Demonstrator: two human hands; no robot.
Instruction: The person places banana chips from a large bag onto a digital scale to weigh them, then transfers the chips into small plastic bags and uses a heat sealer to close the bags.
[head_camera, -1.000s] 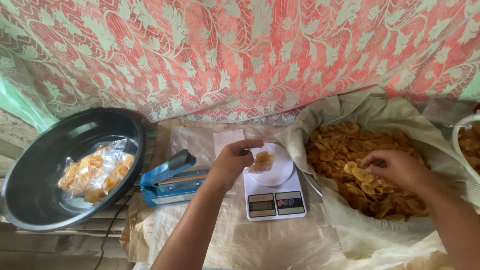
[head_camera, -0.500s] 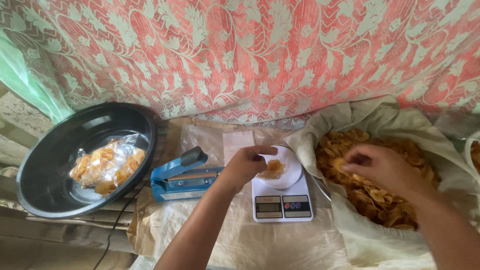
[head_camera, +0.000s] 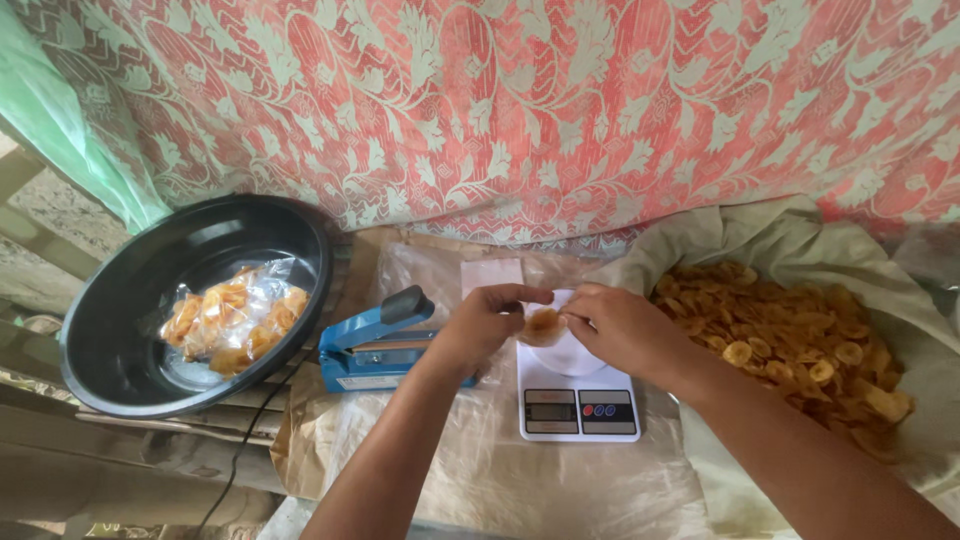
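Head view: chip bag (head_camera: 545, 326) over scale (head_camera: 578, 400)

Glossy black, seemingly plastic basin (head_camera: 120, 330)

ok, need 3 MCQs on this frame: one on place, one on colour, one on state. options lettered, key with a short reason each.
1. Where does the sealed bag of chips lie?
A. on the scale
B. in the black basin
C. on the blue sealer

2. What colour is the heat sealer?
A. blue
B. red
C. white

3. What are the two hands doing?
A. resting flat on the paper
B. both digging in the chip pile
C. both at a small clear bag above the scale

Key: B, the bag sits inside the basin at the left; A, its body is blue with a dark handle; C, the left hand and the right hand meet at the small bag over the scale.
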